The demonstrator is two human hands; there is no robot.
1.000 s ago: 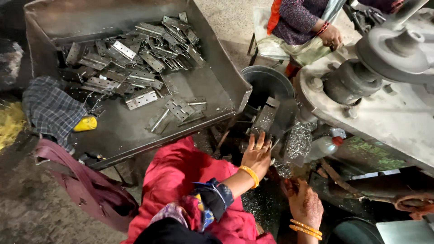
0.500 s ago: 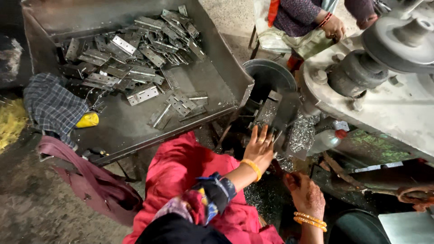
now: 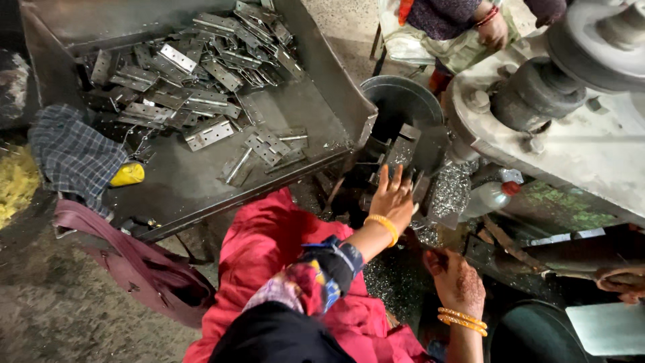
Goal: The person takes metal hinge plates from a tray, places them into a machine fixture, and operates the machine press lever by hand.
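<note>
Head view, looking down: a grey machine body with a heavy pulley fills the upper right of the frame, and a large metal tray holding a heap of flat punched metal plates takes the upper left; over the last second both have slid slightly up and to the left in the frame as the camera shifted, while nothing in the tray appears to have been moved. Left of the tray, a checked cloth and a small yellow object lie by its edge, with a maroon bag on the floor below. At centre, the person's left hand, a yellow bangle at the wrist, has crept a little further up toward the dark press tooling beside the tray's corner; its fingers are spread and unclenched, the tips at or on a small plate at the die, though contact cannot be made out for certain. The right hand, at lower centre-right, has stayed low over a bed of metal swarf; whether it grips anything cannot be told. A small plastic bottle lies by the swarf. At top, a co-worker's hand rests apart from the work.
</note>
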